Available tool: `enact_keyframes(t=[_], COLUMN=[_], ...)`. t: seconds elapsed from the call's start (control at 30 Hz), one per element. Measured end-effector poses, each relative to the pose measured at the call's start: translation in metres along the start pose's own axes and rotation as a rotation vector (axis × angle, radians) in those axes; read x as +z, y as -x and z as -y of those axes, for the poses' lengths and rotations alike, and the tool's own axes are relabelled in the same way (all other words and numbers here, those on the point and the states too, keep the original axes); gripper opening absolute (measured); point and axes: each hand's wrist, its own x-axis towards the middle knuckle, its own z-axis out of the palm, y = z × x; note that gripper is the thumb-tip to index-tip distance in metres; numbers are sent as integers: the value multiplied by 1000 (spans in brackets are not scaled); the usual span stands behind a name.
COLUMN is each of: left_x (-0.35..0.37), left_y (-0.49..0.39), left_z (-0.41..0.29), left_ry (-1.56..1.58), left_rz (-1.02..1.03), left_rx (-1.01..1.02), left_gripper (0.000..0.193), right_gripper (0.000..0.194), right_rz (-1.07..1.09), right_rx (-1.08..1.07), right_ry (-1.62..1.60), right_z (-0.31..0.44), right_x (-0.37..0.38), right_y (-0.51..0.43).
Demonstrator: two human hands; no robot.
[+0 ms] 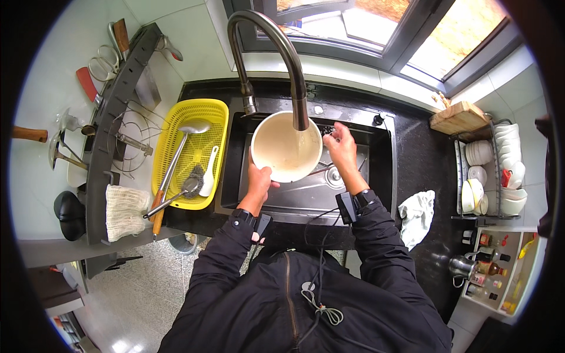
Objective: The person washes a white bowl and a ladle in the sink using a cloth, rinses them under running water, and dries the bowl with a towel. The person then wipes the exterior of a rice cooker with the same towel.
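A round white pot or bowl (282,152) is held over the sink by my left hand (260,178), which grips its lower left rim. The spout of a metal gooseneck faucet (300,110) hangs over it, and water seems to run inside. My right hand (342,148) is raised just right of the pot with its fingers curled; something small and dark shows at the fingertips, and whether it is held is unclear. Below is the dark sink basin (282,198) with a round drain strainer (334,176) and thin sticks, partly hidden by the pot.
Left of the sink, a yellow plastic basket (161,145) holds a ladle (195,126), a skimmer, a white spoon and a scouring pad. A wall rack (119,97) carries knives and scissors. At right are a crumpled cloth (417,216), a wooden board (459,118), a dish rack and bottles.
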Motion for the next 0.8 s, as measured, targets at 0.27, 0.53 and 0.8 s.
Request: enact_keyframes(t=[0.27,0.53,0.8], left_x=[28,54,92], left_y=[-16,-20,-47], left_z=[6,-5,11], left_ry=[74,37,-15], left_rz=[66,128,56], left_rx=[92,-61,-99], left_gripper=[80,33,23], right_gripper=[54,56,87], right_rz=[560,385,80], right_rx=[658,530,287], right_ry=[-702,-633,-218], right_z=[-14,4,11], right_x=[-14,-28,-66], right_y=[48,33,44])
